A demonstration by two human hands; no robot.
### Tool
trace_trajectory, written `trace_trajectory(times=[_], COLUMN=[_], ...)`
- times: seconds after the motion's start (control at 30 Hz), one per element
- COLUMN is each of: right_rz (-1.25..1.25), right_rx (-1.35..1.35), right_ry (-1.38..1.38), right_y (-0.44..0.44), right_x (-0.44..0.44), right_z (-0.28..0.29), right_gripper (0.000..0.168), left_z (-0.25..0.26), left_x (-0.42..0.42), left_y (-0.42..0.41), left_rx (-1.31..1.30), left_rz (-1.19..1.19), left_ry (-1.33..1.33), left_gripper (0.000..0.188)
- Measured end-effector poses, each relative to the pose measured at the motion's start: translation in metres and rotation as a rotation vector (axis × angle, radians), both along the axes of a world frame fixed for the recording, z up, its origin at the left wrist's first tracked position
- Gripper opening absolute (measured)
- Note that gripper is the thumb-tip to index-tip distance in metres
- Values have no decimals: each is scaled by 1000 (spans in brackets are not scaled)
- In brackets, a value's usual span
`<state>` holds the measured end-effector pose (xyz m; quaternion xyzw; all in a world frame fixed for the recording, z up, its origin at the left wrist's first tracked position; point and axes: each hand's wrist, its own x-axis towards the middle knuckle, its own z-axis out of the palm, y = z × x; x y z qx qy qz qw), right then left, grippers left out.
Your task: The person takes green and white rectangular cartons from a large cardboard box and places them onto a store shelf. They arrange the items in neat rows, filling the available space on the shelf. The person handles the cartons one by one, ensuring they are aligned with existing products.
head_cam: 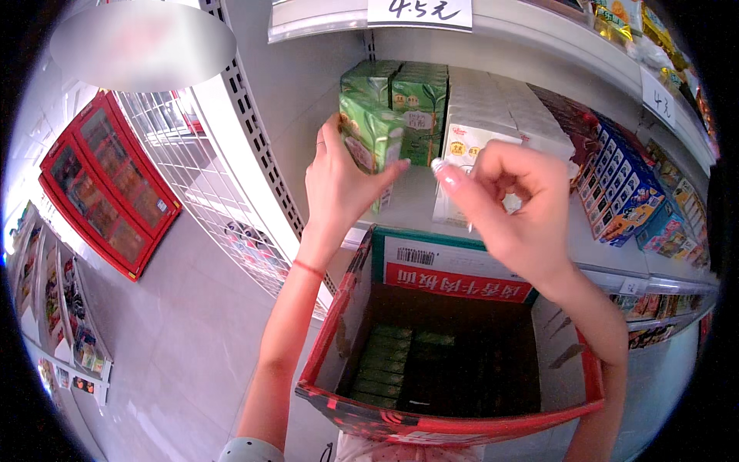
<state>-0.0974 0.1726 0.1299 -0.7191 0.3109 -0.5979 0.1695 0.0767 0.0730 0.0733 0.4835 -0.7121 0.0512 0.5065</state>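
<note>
My left hand [340, 179] grips a green snack box [374, 136] from its left side, thumb across the near face. The box tilts in front of a row of similar green boxes [420, 115] on the shelf. My right hand [514, 213] hangs in front of the white snack boxes [482, 115], fingers curled and thumb pointing left. Nothing shows in its grasp, though the curled fingers hide part of the palm. Below both hands, a red-edged cardboard carton [450, 430] stands open against the shelf front. Several dark green boxes [381, 369] lie inside it, in shadow.
Blue snack boxes [620, 179] line the shelf to the right. An upper shelf edge [519, 34] with handwritten price tags overhangs the boxes. A white wire rack [213, 185] stands at left. Across the tiled floor [190, 329] is a red glass-door cabinet [109, 185].
</note>
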Motion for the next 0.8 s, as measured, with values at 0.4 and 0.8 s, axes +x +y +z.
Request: trace_trajectory(times=[0.4, 0.8], right_rz=[59, 69], right_rx=[97, 135], right_ry=[217, 311], right_y=[-3, -5], right_x=[5, 4], right_z=[-21, -25], right_gripper=[38, 34], left_z=[-17, -42], left_x=[-20, -23], left_y=[-67, -83], left_rx=[-9, 210], left_rz=[232, 263], left_ry=[-61, -288], left_gripper=[80, 31])
